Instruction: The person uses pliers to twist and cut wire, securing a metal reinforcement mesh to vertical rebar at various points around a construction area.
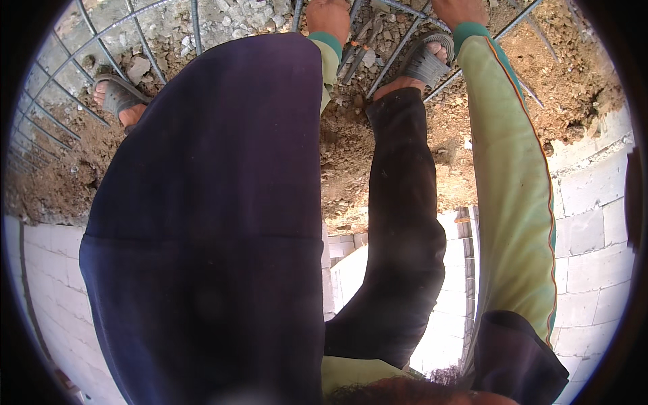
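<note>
Both my hands reach down to the upper edge of the head view, among grey steel rebars (395,57) that cross over stony ground. My left hand (329,17) shows only its wrist and back, beside a rebar, below a green cuff. Further right, my right hand (462,10) is near the slanting bars, its sleeve (509,182) light yellow-green with an orange stripe. The frame edge cuts off the fingers of both hands, so what they hold or touch is hidden. A broad dark cloth (209,175) covers most of my left arm.
My sandalled feet stand among the bars, one sandal (120,94) at the left, the other (426,61) between my hands. More rebar mesh (57,91) spreads at the far left. Gravel and brown soil (344,179) lie below, with pale block walls (590,233) behind.
</note>
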Available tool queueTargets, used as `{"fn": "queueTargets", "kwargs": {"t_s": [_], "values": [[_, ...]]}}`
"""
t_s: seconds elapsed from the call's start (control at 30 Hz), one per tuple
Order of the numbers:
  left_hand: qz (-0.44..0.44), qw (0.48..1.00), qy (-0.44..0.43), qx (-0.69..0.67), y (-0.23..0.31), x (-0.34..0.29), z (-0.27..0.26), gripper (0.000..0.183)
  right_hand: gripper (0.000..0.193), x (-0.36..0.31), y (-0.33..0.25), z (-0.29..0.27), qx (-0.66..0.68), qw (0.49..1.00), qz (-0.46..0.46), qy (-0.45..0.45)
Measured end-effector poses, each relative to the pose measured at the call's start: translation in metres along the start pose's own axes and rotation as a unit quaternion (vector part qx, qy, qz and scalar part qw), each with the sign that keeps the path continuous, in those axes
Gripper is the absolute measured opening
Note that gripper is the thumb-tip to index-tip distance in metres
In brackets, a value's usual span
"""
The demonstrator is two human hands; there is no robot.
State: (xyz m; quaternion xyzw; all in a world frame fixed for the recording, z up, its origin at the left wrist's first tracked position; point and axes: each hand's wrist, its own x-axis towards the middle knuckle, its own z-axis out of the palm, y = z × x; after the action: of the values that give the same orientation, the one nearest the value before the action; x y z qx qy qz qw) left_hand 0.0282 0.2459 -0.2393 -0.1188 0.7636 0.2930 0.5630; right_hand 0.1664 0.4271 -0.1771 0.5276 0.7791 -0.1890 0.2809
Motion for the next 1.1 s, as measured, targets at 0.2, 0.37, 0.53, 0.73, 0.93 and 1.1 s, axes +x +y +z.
{"fn": "queueTargets", "kwargs": {"t_s": [0.2, 0.37, 0.53, 0.73, 0.93, 1.1], "values": [[0.037, 0.995, 0.008, 0.095, -0.003, 0.0, 0.005, 0.061, 0.026, -0.024, -0.004, 0.028, -0.035, 0.996, -0.062, 0.045], [0.131, 0.967, 0.021, 0.218, -0.03, 0.028, -0.005, 0.06, 0.027, -0.014, -0.048, 0.021, -0.039, 0.989, -0.125, -0.072], [0.059, 0.982, -0.077, 0.162, 0.0, 0.013, -0.004, 0.056, 0.03, -0.005, -0.036, 0.01, 0.283, 0.94, -0.012, -0.189], [0.158, 0.971, -0.083, 0.156, -0.043, 0.06, -0.012, 0.036, 0.026, 0.014, -0.027, 0.045, 0.223, 0.958, -0.117, -0.138], [0.177, 0.965, -0.013, 0.191, 0.009, 0.001, -0.007, 0.027, 0.02, 0.004, -0.013, 0.049, 0.18, 0.948, -0.246, -0.093], [0.1, 0.992, -0.006, 0.083, 0.019, -0.005, 0.003, 0.028, 0.017, -0.041, -0.036, 0.055, 0.093, 0.949, -0.298, 0.045]]}}
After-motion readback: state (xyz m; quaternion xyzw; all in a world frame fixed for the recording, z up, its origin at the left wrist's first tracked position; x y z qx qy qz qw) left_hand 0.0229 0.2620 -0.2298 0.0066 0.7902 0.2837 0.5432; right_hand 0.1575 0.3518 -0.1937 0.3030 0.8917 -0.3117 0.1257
